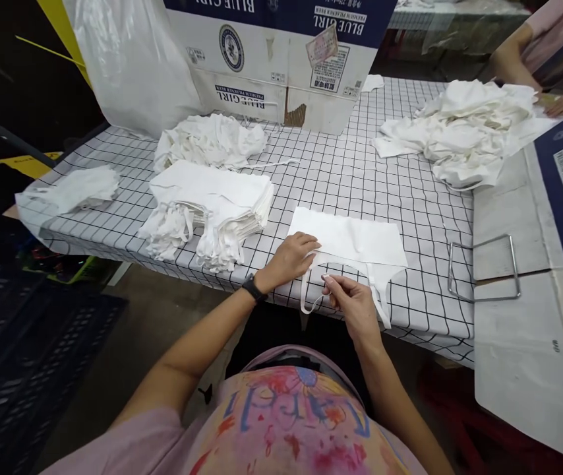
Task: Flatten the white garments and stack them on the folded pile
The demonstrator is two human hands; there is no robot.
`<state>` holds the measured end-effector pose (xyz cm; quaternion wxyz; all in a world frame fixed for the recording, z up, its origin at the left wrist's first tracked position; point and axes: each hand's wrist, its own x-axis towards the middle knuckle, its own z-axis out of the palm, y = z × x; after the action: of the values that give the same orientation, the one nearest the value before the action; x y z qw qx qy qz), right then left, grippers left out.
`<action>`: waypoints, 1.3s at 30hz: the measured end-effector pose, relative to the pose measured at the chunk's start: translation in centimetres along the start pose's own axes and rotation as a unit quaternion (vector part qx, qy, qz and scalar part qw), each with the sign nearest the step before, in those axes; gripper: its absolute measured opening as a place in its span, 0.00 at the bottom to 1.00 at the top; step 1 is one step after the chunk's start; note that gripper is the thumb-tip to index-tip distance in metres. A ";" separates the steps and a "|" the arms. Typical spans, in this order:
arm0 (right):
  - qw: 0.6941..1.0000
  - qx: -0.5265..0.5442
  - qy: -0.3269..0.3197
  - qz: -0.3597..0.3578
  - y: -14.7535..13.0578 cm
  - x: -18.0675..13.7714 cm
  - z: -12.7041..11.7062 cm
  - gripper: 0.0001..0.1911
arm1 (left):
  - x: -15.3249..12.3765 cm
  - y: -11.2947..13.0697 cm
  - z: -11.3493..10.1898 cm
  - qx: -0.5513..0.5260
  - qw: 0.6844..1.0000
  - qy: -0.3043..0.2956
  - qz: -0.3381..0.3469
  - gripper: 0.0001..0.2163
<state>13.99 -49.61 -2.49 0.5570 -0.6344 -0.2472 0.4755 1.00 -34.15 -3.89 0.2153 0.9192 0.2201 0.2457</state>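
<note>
Printed shirt [296, 422] nearest; right hand [353, 305] pinches strap [304, 293] of white garment [355, 239]; left hand [292, 259] contacts garment edge, grip indeterminable.

The wearer's two hands [290, 261] [359, 309] (and just one watch [253, 288]), one flat garment [353, 239], one stack [212, 188], two big heaps [212, 142] [479, 135], one bag [133, 66], two cartons [262, 53] [519, 356].

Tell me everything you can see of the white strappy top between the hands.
The white strappy top looks like thin, soft fabric. It lies mostly flat on the checked tablecloth, its broad, straight edge away from the person and its scooped edge and narrow straps toward them. One strap loops down near the table's edge. The left hand presses its left side; the right hand pinches at the looped strap.
</note>
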 end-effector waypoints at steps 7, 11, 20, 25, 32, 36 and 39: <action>0.999 0.022 0.021 0.015 -0.4 2.4 0.4 0.18 | 3.0 -1.7 0.3 0.102 0.988 -0.112 0.036 0.09; 0.999 0.006 0.037 0.021 -1.0 3.8 1.0 0.18 | 3.3 -2.6 0.9 0.055 0.995 -0.080 0.022 0.09; 0.998 -0.031 0.053 0.012 -1.8 6.3 2.1 0.14 | 3.7 -3.2 1.2 -0.034 0.999 -0.029 -0.011 0.05; 0.997 -0.059 0.049 0.007 -2.0 6.9 1.6 0.16 | 3.7 -2.8 0.8 0.018 0.998 -0.030 0.049 0.09; 0.994 -0.100 0.032 0.012 -2.0 7.6 1.0 0.16 | 3.7 -2.5 0.6 0.085 0.988 -0.031 0.125 0.14; 0.995 -0.103 0.001 0.012 -2.3 8.0 0.7 0.17 | 3.7 -2.2 0.4 0.089 0.987 -0.042 0.127 0.15; 0.995 -0.103 -0.004 0.017 -2.6 8.2 0.6 0.17 | 3.8 -2.1 0.2 0.095 0.985 -0.052 0.134 0.16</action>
<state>17.47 -41.77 -2.72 0.4800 -0.6905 -0.2863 0.4592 3.44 -30.57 -3.80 0.1031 0.9681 0.1056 0.2025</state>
